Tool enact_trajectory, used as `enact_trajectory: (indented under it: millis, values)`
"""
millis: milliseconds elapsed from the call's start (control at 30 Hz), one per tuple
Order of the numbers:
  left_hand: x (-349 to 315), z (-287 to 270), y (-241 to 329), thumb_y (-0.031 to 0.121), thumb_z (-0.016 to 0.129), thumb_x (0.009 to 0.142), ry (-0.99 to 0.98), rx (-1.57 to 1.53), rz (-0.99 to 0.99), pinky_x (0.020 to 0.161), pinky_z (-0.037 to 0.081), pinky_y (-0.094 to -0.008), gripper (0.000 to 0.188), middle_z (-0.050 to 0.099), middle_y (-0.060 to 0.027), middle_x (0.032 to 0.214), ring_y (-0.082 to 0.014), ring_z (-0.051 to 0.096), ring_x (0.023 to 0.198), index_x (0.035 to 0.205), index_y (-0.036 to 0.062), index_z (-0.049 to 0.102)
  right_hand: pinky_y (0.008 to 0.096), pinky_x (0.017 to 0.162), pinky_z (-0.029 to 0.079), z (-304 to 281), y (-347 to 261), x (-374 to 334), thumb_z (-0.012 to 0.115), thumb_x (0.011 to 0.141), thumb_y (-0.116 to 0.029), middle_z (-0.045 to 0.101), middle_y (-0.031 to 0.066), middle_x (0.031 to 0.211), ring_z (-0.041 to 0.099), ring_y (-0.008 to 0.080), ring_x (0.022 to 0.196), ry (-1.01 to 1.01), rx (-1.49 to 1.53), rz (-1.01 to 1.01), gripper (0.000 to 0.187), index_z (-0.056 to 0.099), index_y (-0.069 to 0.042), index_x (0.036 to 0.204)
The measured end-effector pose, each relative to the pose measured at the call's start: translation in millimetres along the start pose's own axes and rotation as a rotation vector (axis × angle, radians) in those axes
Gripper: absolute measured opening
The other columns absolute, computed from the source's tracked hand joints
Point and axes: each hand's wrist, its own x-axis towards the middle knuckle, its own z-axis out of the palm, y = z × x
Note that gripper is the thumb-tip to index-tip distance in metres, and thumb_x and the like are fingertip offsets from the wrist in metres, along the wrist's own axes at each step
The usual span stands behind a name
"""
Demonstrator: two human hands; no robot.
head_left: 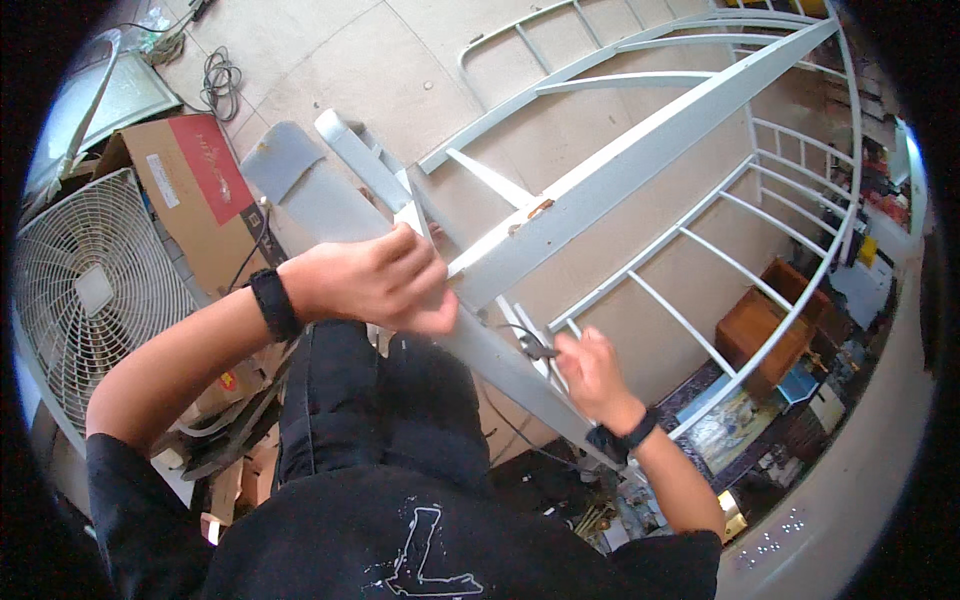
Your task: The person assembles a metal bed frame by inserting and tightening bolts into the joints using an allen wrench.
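Observation:
A pale grey metal frame (640, 135) of bars and rungs, like a bed frame, lies in front of me. Its thick beam meets a wide grey post (515, 385) that runs past my lap. My left hand (375, 275) is closed over this joint, fingers curled down beside a small pale upright piece (412, 207); what it grips is hidden. To the right of the post, my right hand (590, 370) is closed on a small dark clamp-like piece (538, 347) at the frame's edge. A thin dark cable shows near it. Bare rusty spots mark the beam.
At left stand a white fan grille (95, 285) and a cardboard box (185, 205) with a red panel. A coiled black cable (221, 82) lies on the tiled floor (340, 60). A brown wooden drawer (765, 330) and clutter sit at right, beyond the rungs.

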Motion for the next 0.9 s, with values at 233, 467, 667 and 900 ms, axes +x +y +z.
enact_trajectory:
  millis: [233,467,667,900]
  values:
    - [4,-3,-9,0.017,0.060,0.094,-0.097,0.092,0.079,0.077,0.056,-0.0349,0.027,0.055,-0.0069,0.084,-0.0239,0.064,0.079,0.113,0.0158,0.040,0.0409,0.070,0.036,52,69,97,0.050,0.099,-0.046,0.045,0.0133,0.065,0.045,0.0364,0.064,0.049,0.247,-0.388,0.048,0.048,-0.008,0.071]
    - [5,-7,-5,0.020,0.057,0.087,-0.181,-0.063,0.054,0.074,0.060,-0.0385,0.025,0.063,-0.0161,0.087,-0.0298,0.067,0.077,0.109,0.0186,0.044,0.0497,0.104,0.044,93,69,112,0.071,0.078,-0.016,0.071,0.0163,0.100,0.066,0.0391,0.103,0.027,0.402,-0.491,0.023,0.074,-0.008,0.100]
    - [11,-11,-7,0.021,0.054,0.090,-0.234,-0.057,0.066,0.073,0.061,-0.0386,0.023,0.063,-0.0163,0.088,-0.0304,0.068,0.078,0.109,0.0201,0.043,0.0516,0.101,0.047,97,69,114,0.075,0.078,-0.013,0.071,0.0164,0.106,0.065,0.0400,0.105,-0.027,0.453,-0.552,0.028,0.073,-0.007,0.105]
    - [3,-7,1,0.020,0.053,0.091,-0.212,-0.046,0.031,0.076,0.060,-0.0382,0.025,0.063,-0.0152,0.092,-0.0292,0.067,0.079,0.112,0.0185,0.040,0.0495,0.079,0.053,60,48,99,0.069,0.087,-0.016,0.069,0.0239,0.093,0.066,0.0448,0.091,-0.290,0.474,-0.259,0.027,0.066,-0.002,0.109]
